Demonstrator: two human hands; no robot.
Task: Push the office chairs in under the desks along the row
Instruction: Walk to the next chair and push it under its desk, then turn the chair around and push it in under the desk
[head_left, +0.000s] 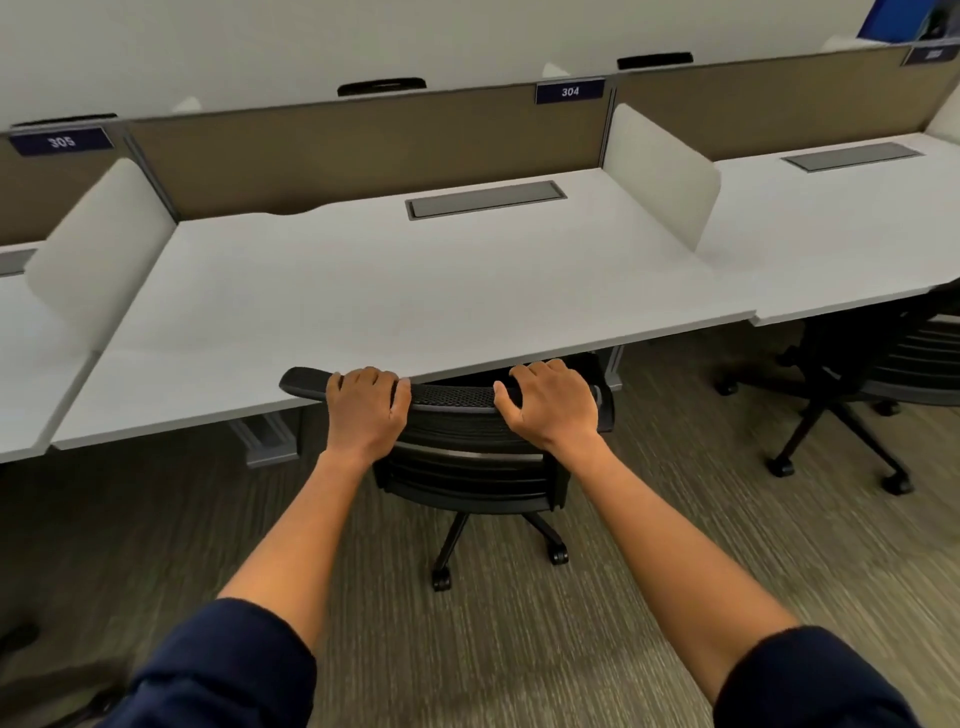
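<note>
A black mesh-backed office chair (457, 457) stands at the front edge of the white desk (363, 291) marked 304. The top of its backrest touches or nearly touches the desk edge, and its seat is hidden under the desktop. My left hand (366, 410) grips the left part of the backrest's top rail. My right hand (550, 405) grips the right part of the same rail. The chair's wheeled base (498, 551) shows below on the carpet.
A second black chair (878, 384) sits partly under the desk to the right. White side dividers (660, 171) separate the desks, and a brown back panel (363, 156) runs behind. Another desk, marked 305, lies to the left. Striped carpet (519, 649) covers the floor.
</note>
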